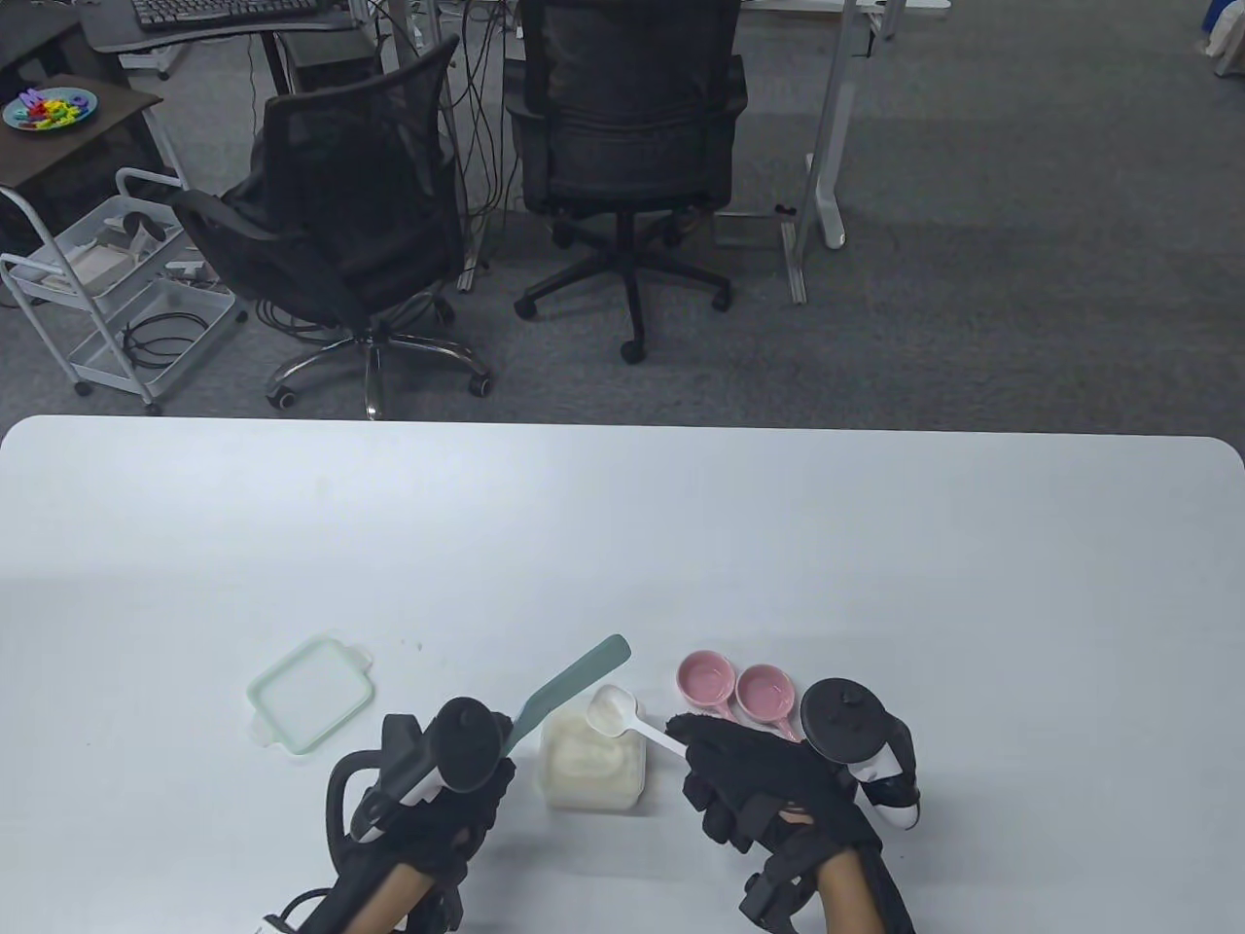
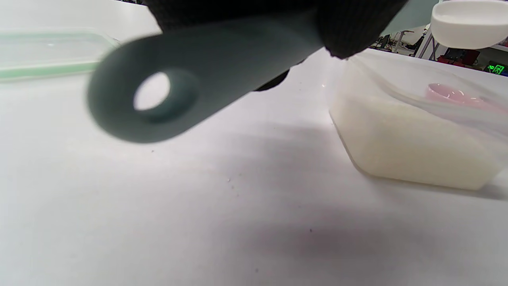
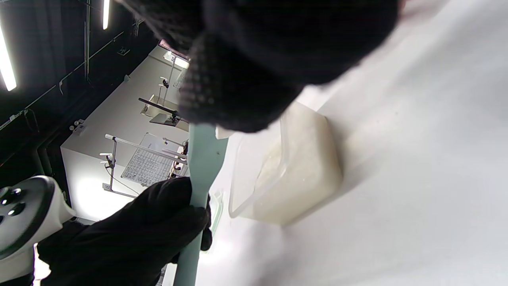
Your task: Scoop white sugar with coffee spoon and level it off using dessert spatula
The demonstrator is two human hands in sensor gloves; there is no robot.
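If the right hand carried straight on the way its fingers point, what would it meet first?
Probably the sugar tub: the right hand points left across the table, its spoon already above the tub's far edge. Height is hard to judge.

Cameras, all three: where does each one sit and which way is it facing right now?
Table view: high, looking down the white table; both gloved hands enter from below, left hand gripping the grey-green dessert spatula, right hand the white coffee spoon.
Left wrist view: low over the tabletop, facing the clear sugar tub; gloved fingers on top.
Right wrist view: tilted sideways, fingers above, left hand visible.
Shared: all three show the spatula and tub.
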